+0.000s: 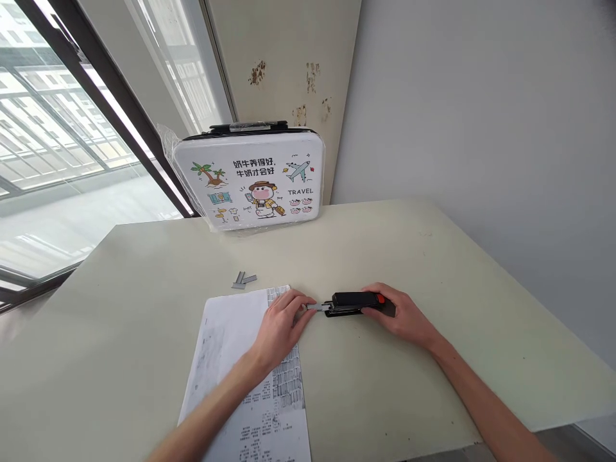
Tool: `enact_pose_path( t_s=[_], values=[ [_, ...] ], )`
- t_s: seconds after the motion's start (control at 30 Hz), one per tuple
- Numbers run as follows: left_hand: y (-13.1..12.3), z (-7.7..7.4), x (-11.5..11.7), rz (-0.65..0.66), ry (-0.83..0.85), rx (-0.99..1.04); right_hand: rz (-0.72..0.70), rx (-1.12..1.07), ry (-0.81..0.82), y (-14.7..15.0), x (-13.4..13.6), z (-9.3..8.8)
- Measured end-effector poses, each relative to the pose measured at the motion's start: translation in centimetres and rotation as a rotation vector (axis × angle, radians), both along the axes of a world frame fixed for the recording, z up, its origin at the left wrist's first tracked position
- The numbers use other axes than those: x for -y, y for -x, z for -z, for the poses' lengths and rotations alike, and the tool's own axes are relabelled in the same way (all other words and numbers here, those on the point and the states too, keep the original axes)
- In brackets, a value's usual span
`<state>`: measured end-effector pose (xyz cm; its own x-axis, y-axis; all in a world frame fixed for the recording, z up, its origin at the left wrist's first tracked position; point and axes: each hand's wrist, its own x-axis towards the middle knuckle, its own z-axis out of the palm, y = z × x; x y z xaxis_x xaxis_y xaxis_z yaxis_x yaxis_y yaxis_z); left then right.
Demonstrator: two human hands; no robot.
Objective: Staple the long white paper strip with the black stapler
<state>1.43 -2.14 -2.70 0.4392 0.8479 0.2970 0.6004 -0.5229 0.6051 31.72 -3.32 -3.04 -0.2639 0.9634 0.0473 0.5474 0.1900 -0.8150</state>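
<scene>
A black stapler [353,303] with a red rear end lies on the pale table [433,269], its metal staple tray sticking out to the left. My right hand [402,316] is closed around the stapler's rear. My left hand [283,324] rests on a printed sheet of paper [231,359], its fingertips pinched at the tip of the protruding metal tray. Two strips of grey staples [244,280] lie on the table just beyond the paper.
A small white suitcase [250,179] with cartoon prints and the word TRAVEL stands at the table's far edge against the wall. A large window [58,147] fills the left side. A grey wall runs along the right.
</scene>
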Motion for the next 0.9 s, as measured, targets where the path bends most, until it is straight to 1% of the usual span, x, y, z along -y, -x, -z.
enact_pose_path(
  t_s=[0.17,0.27,0.4,0.47,0.53,0.63,0.77,0.9],
  values=[
    [-0.2,-0.4,-0.1,0.04,-0.051,-0.075,-0.001,0.015,-0.01,0.1,0.0,0.0],
    [0.9,-0.6,-0.7,0.085,-0.044,-0.087,0.001,0.004,-0.011,0.1,0.1,0.2],
    [2.9,-0.6,-2.0,0.231,0.039,-0.021,0.01,-0.021,-0.004,0.0,0.1,0.4],
    [3.3,-0.5,-2.7,0.306,0.067,0.013,0.001,-0.027,-0.004,-0.1,0.0,0.6],
    [2.8,-0.5,-3.4,0.353,0.069,0.03,-0.007,-0.022,-0.009,0.0,-0.1,0.8],
    [1.1,-0.5,-4.3,0.391,0.064,0.025,-0.021,-0.013,-0.037,0.0,-0.2,1.1],
    [-1.2,-0.4,-5.3,0.368,0.093,0.013,-0.036,-0.015,-0.071,0.2,-0.2,1.2],
    [-2.1,-0.1,-5.6,0.346,0.108,0.013,-0.029,-0.013,-0.081,0.4,-0.1,1.0]
  ],
)
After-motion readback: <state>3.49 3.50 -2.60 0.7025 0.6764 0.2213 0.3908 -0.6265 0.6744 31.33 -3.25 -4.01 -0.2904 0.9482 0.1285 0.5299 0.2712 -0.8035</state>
